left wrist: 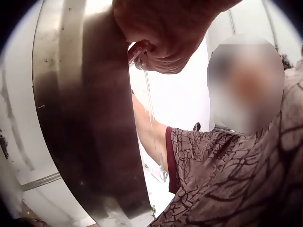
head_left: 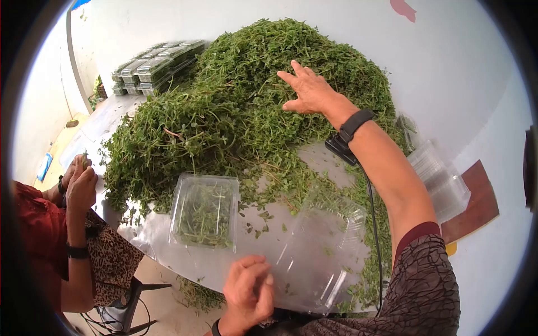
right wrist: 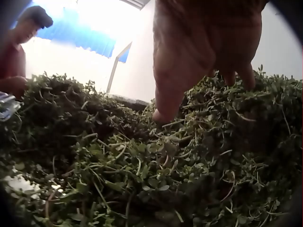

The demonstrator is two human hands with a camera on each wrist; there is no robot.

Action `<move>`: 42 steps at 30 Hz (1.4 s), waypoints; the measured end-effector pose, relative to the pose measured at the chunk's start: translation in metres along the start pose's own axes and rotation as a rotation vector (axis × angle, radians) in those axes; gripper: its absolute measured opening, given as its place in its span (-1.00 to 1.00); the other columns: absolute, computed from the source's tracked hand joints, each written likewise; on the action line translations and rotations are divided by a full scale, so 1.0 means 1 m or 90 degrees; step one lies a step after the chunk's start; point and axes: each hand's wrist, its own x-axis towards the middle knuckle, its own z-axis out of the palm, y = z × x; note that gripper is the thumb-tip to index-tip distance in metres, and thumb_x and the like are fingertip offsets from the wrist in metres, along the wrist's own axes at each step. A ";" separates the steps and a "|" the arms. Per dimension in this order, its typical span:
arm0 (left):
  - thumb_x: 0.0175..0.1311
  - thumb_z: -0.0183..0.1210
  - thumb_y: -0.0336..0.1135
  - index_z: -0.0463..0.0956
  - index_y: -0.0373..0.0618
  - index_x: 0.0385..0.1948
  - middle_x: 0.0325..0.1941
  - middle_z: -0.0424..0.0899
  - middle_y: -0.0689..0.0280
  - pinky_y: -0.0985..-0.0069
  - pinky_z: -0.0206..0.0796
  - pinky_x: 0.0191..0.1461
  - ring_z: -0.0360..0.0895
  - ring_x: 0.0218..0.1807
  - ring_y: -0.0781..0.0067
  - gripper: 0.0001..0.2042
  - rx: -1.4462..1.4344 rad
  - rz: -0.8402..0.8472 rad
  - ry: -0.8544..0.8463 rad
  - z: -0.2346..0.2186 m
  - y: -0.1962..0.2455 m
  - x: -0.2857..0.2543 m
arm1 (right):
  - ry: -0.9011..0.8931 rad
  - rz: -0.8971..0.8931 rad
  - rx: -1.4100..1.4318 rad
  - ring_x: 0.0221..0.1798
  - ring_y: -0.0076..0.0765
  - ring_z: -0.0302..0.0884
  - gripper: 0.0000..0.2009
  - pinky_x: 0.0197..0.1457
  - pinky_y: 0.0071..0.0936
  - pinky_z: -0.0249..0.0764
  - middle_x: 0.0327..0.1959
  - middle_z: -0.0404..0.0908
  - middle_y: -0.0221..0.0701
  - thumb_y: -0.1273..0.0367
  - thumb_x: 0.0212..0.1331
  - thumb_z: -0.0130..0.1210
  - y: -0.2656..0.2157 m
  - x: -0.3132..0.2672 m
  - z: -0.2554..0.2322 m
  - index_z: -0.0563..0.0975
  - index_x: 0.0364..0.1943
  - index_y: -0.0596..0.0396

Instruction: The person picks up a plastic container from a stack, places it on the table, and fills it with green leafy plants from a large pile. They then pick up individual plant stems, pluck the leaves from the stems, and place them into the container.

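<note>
A big heap of leafy green stems (head_left: 185, 126) covers the back of the metal table (head_left: 258, 227). Over the heap reaches my right hand (head_left: 311, 92), its fingers spread; in the right wrist view its thumb tip is right at the stems. My left hand (head_left: 249, 288) hovers at the table's front edge, fingers loosely curled, with nothing visible in them. Beside it lies an opened clear plastic clamshell box (head_left: 314, 252), with a few leaf bits about it. A second clamshell box (head_left: 204, 210), filled with greens, sits to the left of that one.
Filled clamshell boxes (head_left: 159, 64) are stacked at the back left. Nested clear boxes (head_left: 440, 182) stand at the right, beside a reddish-brown board (head_left: 473, 201). Another person (head_left: 42, 235) is at the left side, hands at the table. A black cable (head_left: 375, 246) runs from my right wrist.
</note>
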 end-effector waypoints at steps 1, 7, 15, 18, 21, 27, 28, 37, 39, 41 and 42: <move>-0.07 0.12 -0.60 0.49 -0.26 -0.30 -0.23 0.57 0.04 0.48 0.41 -0.33 0.54 -0.35 0.24 -0.78 0.004 -0.001 0.001 0.002 0.002 -0.001 | 0.001 -0.002 0.003 0.44 0.26 -0.17 -0.15 0.39 0.23 0.01 0.47 -0.24 -0.14 0.01 -0.03 0.27 -0.002 0.005 0.002 0.07 0.38 -0.35; 0.08 0.17 -0.49 0.51 -0.30 -0.24 -0.15 0.54 -0.03 0.38 0.38 -0.23 0.53 -0.25 0.06 -0.81 -0.026 -0.042 -0.057 -0.005 0.012 0.001 | -0.075 0.059 -0.056 0.42 0.37 -0.15 -0.08 0.29 0.21 0.20 0.46 -0.26 -0.06 -0.01 -0.12 0.32 -0.008 0.032 0.028 0.06 0.38 -0.37; 0.11 0.16 -0.46 0.51 -0.33 -0.25 -0.15 0.55 -0.04 0.40 0.41 -0.22 0.55 -0.26 0.05 -0.81 -0.001 -0.042 -0.070 -0.004 0.012 0.001 | 0.166 -0.040 -0.174 0.08 0.16 0.40 -0.73 -0.12 -0.28 0.63 0.19 0.22 0.00 0.61 0.00 0.12 -0.003 0.051 0.060 0.57 -0.18 0.03; 0.12 0.16 -0.47 0.51 -0.33 -0.25 -0.14 0.55 -0.04 0.40 0.41 -0.22 0.56 -0.25 0.07 -0.82 0.002 -0.025 -0.057 -0.003 0.012 0.001 | 0.140 -0.088 -0.155 -0.11 -0.02 0.53 -0.83 -0.07 -0.28 0.59 -0.04 0.45 -0.07 0.65 -0.06 0.12 0.001 0.052 0.063 0.61 -0.38 0.12; 0.12 0.16 -0.47 0.51 -0.33 -0.25 -0.15 0.55 -0.04 0.41 0.40 -0.22 0.55 -0.25 0.07 -0.82 0.010 -0.009 -0.060 -0.004 0.013 0.003 | 0.077 -0.112 -0.142 -0.23 0.04 0.46 -0.86 -0.20 -0.13 0.50 -0.27 0.40 -0.12 0.70 -0.14 0.10 0.009 0.047 0.063 0.52 -0.49 0.19; 0.03 0.17 -0.47 0.50 -0.30 -0.36 -0.23 0.55 0.06 0.60 0.32 -0.46 0.47 -0.54 0.48 -0.85 0.001 -0.054 -0.034 0.001 0.005 0.001 | -0.045 -0.096 -0.114 -0.32 -0.02 0.59 -0.84 -0.26 -0.18 0.54 -0.48 0.58 -0.12 0.65 -0.29 0.17 0.023 0.008 0.071 0.60 -0.53 0.17; 0.00 0.18 -0.51 0.50 -0.27 -0.33 -0.24 0.56 0.06 0.55 0.36 -0.42 0.51 -0.46 0.37 -0.83 -0.022 -0.078 -0.041 -0.001 0.006 0.001 | -0.049 -0.096 -0.080 -0.32 0.00 0.59 -0.82 -0.25 -0.17 0.53 -0.48 0.58 -0.12 0.65 -0.28 0.16 0.026 -0.005 0.072 0.62 -0.49 0.16; 0.07 0.18 -0.41 0.50 -0.28 -0.36 -0.24 0.55 0.10 0.57 0.34 -0.45 0.48 -0.53 0.46 -0.84 -0.042 -0.018 -0.039 0.004 -0.002 0.001 | -0.379 0.173 0.024 -0.15 -0.07 0.58 -0.64 -0.14 -0.16 0.51 -0.23 0.63 -0.19 0.47 -0.10 0.21 0.046 -0.114 -0.003 0.60 -0.09 0.04; 0.07 0.17 -0.41 0.50 -0.28 -0.36 -0.25 0.55 0.10 0.57 0.33 -0.46 0.48 -0.53 0.46 -0.85 -0.034 -0.014 -0.054 0.004 0.000 0.001 | -0.449 0.314 0.101 -0.08 -0.10 0.57 -0.56 -0.09 -0.18 0.51 -0.13 0.63 -0.21 0.38 -0.07 0.25 0.057 -0.121 -0.014 0.55 0.02 0.01; 0.07 0.17 -0.41 0.50 -0.29 -0.36 -0.25 0.55 0.10 0.57 0.33 -0.46 0.48 -0.53 0.45 -0.85 -0.028 -0.002 -0.064 0.004 -0.002 0.000 | -0.331 0.189 0.097 -0.08 -0.10 0.56 -0.44 -0.05 -0.22 0.51 -0.07 0.58 -0.19 0.17 -0.07 0.25 0.081 -0.107 -0.021 0.49 0.07 0.12; 0.07 0.17 -0.42 0.50 -0.29 -0.36 -0.25 0.55 0.09 0.57 0.33 -0.47 0.48 -0.53 0.45 -0.85 -0.019 0.011 -0.069 0.004 -0.004 0.000 | -0.330 0.192 0.098 -0.08 -0.10 0.56 -0.44 -0.05 -0.22 0.51 -0.07 0.58 -0.19 0.17 -0.07 0.25 0.085 -0.101 -0.023 0.49 0.07 0.12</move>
